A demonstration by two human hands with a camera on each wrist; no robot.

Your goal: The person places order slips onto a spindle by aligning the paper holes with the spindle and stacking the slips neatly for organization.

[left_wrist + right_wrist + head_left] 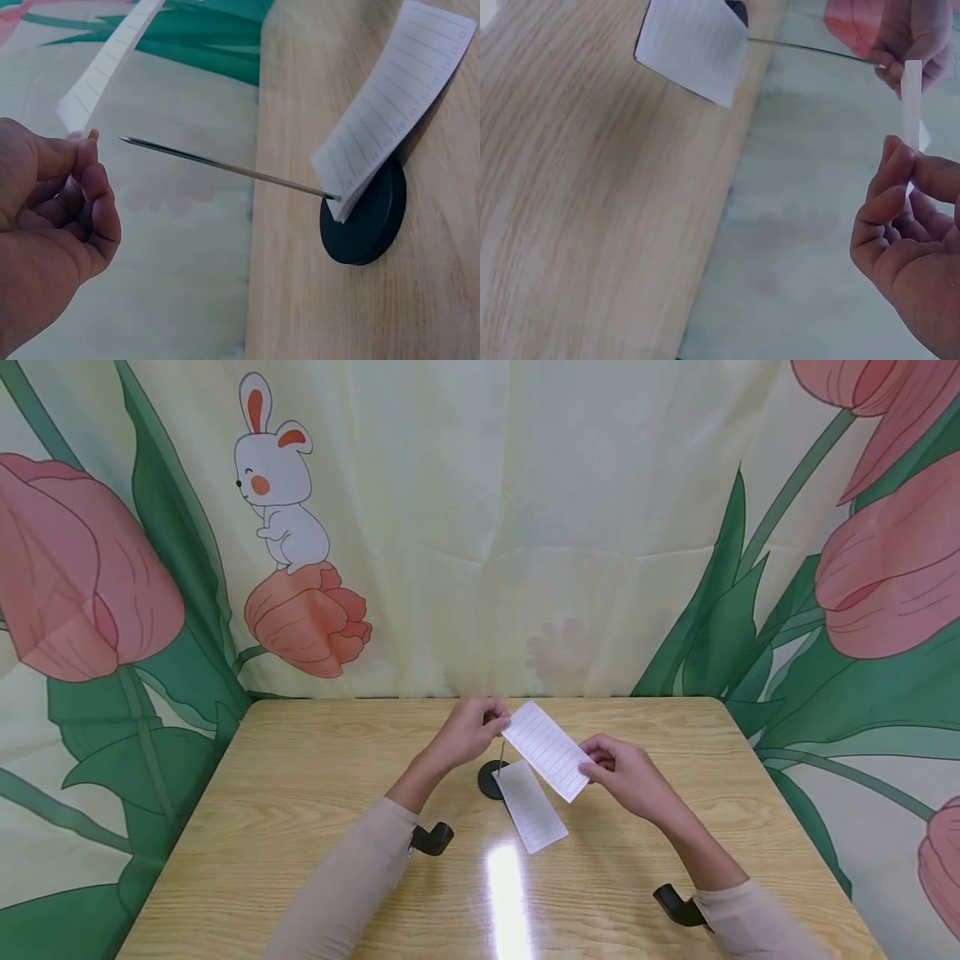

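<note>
A lined paper slip is held up in the air between both hands. The left hand pinches its upper left corner, and the right hand pinches its right edge. Below it stands a bill spike, its round black base on the table and its thin metal rod upright with a bare pointed tip. Other lined slips are pierced near one end and lie low on the rod, over the base. In the left wrist view the held slip is apart from the tip.
The wooden table reaches back to a curtain printed with tulips and a rabbit. A black wrist mount sticks out from the left sleeve, another from the right sleeve. Light glares off the table's front middle.
</note>
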